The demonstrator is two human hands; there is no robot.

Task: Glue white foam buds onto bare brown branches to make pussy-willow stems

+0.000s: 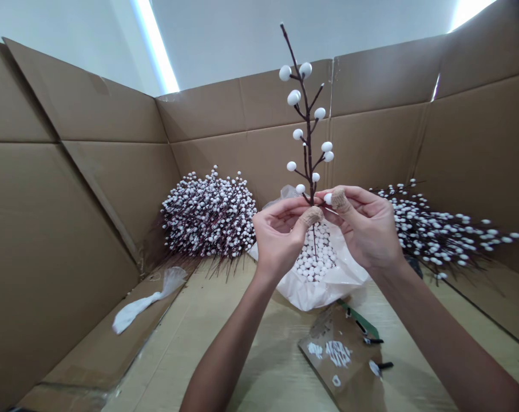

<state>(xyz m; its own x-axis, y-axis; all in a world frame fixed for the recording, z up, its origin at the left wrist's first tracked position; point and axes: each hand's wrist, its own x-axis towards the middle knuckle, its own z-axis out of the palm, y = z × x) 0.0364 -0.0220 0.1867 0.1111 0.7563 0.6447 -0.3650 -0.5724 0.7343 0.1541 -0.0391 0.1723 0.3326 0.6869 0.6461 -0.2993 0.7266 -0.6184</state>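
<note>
An artificial berry stem (pixel 309 131), dark brown with white balls on most of its twigs, stands upright in front of me. My left hand (pixel 285 229) is closed in a pinch around its lower part, the thumb tip wrapped in tan tape. Between the taped thumb and fingers of my right hand (pixel 364 226) is a white berry (pixel 328 198), at the end of a low right twig. A few twig tips higher up and the stem's top carry no ball. Below the hands lies a white plastic bag (pixel 297 292), opened over many loose white berries (pixel 317 263).
Bundles of berry stems lie at the left (pixel 210 214) and right (pixel 439 229). Cardboard walls (pixel 250 126) surround the table (pixel 190 320). Nearer me is a cardboard piece (pixel 336 372) with white smears and dark-handled bits. A knotted plastic bag (pixel 150 300) rests at left.
</note>
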